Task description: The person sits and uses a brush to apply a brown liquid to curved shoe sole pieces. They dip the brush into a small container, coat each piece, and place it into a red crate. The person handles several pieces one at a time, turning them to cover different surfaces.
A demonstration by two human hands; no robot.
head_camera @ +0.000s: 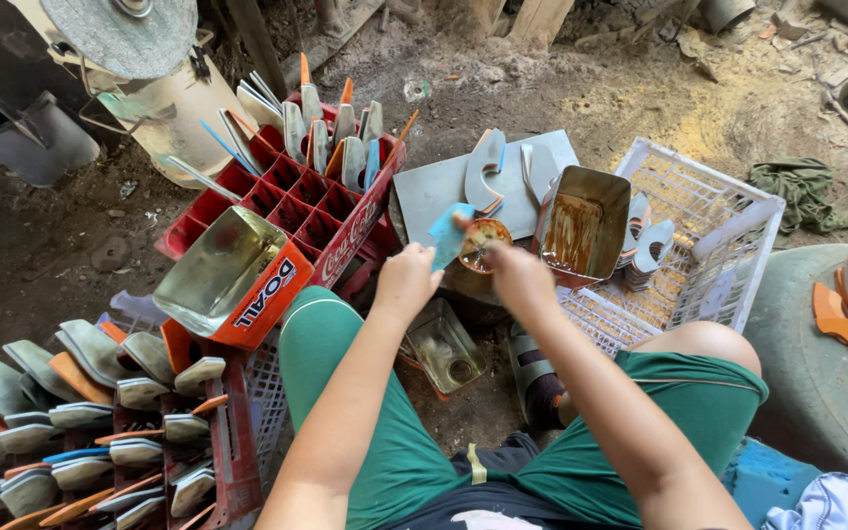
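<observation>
My left hand (pixel 406 280) holds a light blue shoe-sole piece (pixel 447 234) upright in front of me. My right hand (pixel 519 275) is closed on a small stick or brush whose tip reaches into a small round pot of brown glue (pixel 484 242). The pot sits just beyond both hands, next to the blue piece. A grey flat board (pixel 439 186) behind it carries two curved grey sole pieces (pixel 486 169).
A red divided crate (pixel 296 196) with upright sole pieces stands at the left, a tilted metal tin (pixel 233 275) leaning on it. An open glue-stained tin (pixel 581 224) and a white plastic basket (pixel 714 245) are at right. Several stacked soles (pixel 80 422) fill the lower left.
</observation>
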